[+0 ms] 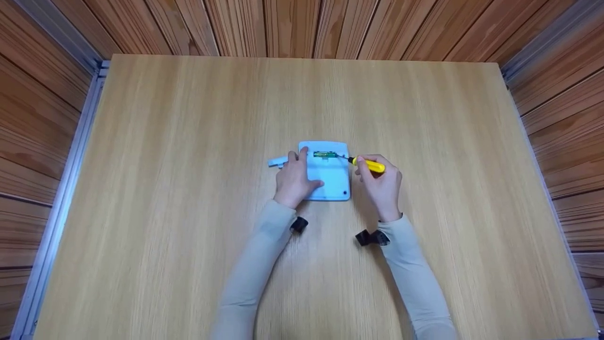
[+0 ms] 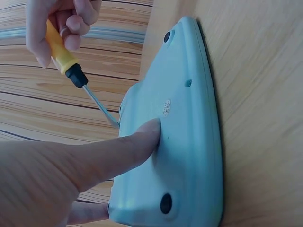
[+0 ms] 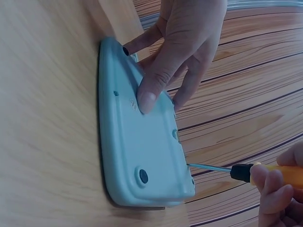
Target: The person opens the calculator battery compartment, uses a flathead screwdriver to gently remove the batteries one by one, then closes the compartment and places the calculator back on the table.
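A light blue device (image 1: pixel 330 177), apparently a calculator, lies back side up on the table. Its battery slot is uncovered and shows a green battery (image 1: pixel 323 154). My left hand (image 1: pixel 293 178) rests on the device's left side, its thumb (image 2: pixel 142 139) pressing the back and its fingers spread toward the far left corner. My right hand (image 1: pixel 383 183) grips a screwdriver (image 1: pixel 375 166) by its yellow handle, with the metal tip at the right end of the slot. The tip's exact contact is hidden in both wrist views.
A small light blue cover (image 1: pixel 277 162) lies left of the device, partly hidden by my left fingers. The wooden table (image 1: pixel 188 118) extends around it. Wood-panelled walls (image 1: pixel 311 28) and a metal rail (image 1: pixel 61 203) border the table.
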The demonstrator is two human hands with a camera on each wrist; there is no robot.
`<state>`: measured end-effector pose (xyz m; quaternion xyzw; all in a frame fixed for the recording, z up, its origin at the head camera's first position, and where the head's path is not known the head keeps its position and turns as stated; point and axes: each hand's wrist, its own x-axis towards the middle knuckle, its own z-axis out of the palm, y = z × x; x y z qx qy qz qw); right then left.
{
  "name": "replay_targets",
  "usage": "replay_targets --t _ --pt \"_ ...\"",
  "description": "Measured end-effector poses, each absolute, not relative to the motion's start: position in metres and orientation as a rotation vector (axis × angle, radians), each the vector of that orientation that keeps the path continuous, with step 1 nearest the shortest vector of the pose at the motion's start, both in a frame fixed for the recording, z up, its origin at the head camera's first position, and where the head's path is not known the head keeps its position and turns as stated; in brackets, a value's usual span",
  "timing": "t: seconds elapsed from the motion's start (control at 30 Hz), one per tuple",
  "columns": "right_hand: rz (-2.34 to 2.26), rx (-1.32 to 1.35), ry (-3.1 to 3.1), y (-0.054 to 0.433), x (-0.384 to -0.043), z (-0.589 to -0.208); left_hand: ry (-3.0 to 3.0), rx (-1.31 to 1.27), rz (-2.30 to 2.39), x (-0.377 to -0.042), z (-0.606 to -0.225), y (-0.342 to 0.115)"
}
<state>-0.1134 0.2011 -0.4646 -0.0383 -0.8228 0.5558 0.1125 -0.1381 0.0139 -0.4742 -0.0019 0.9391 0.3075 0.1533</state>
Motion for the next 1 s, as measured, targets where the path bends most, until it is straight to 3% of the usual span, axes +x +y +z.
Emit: replay_targets --t 0.67,1.0 --pt "1.161 0.121 -2.954 0.175 -0.148 -0.415 2.700 0.009 0.837 -0.137 -0.476 0.014" --pt "1.316 0.093 -2.937 0.178 -0.158 -0.413 2.717 0.021 0.837 -0.137 -0.477 0.013"
